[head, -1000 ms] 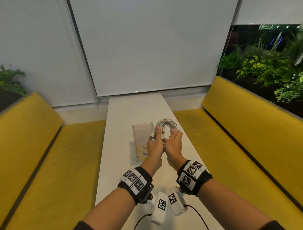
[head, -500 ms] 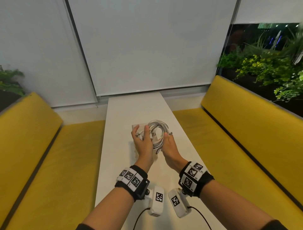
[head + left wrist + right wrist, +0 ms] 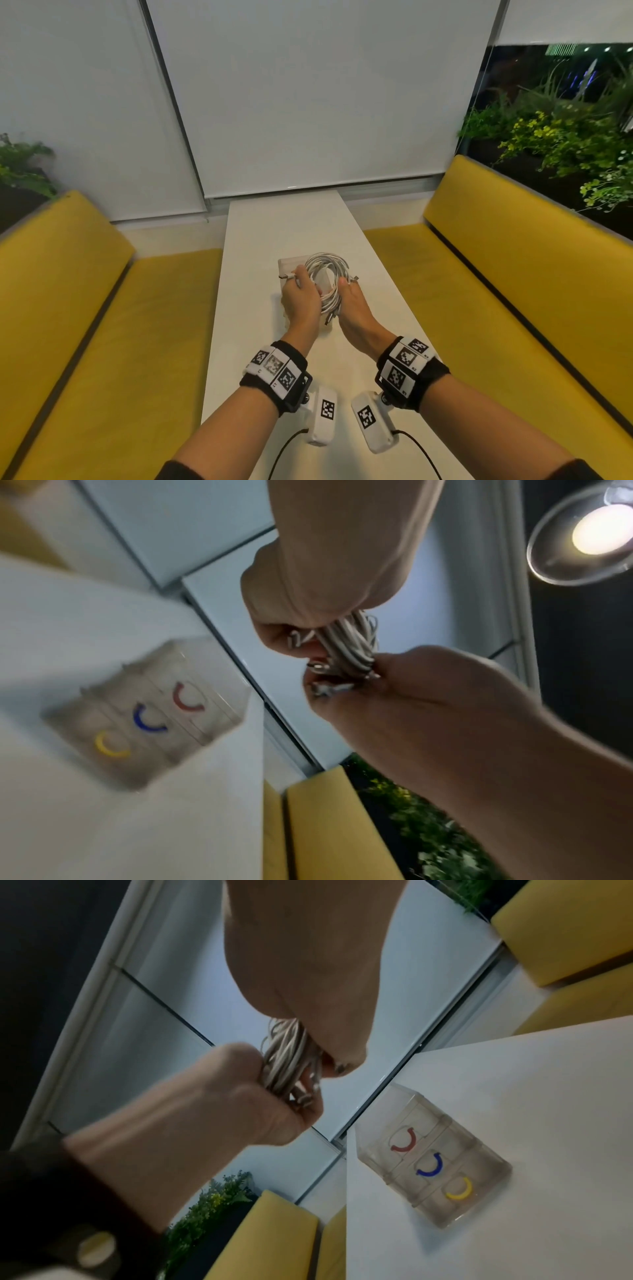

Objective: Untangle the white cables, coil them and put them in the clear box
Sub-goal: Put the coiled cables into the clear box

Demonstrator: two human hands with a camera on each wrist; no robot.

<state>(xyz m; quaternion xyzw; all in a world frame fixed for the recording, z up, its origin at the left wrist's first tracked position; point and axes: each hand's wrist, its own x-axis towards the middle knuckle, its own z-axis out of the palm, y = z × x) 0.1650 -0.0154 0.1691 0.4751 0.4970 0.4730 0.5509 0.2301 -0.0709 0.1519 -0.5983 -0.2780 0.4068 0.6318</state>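
Observation:
A coil of white cables (image 3: pixel 327 270) hangs in the air over the clear box (image 3: pixel 287 265), which stands on the white table (image 3: pixel 260 240) and is mostly hidden behind my hands. My left hand (image 3: pixel 301 296) grips the coil's left side and my right hand (image 3: pixel 351 294) grips its right side. Metal plug ends stick out of the bundle. In the left wrist view the cables (image 3: pixel 349 645) are pinched between both fists, with the box (image 3: pixel 147 715) lower left. The right wrist view shows the cables (image 3: pixel 291 1058) and the box (image 3: pixel 435 1164), which has red, blue and yellow C-shaped marks.
Yellow benches (image 3: pixel 102 342) (image 3: pixel 513 291) flank the narrow table on both sides. White blinds (image 3: pixel 308 102) close off the far end. Plants (image 3: pixel 565 144) stand behind the right bench. A ceiling lamp (image 3: pixel 599 531) shows in the left wrist view.
Both hands carried the coil leftward, from beside the box's right edge to over it. In the last half second they have hardly moved.

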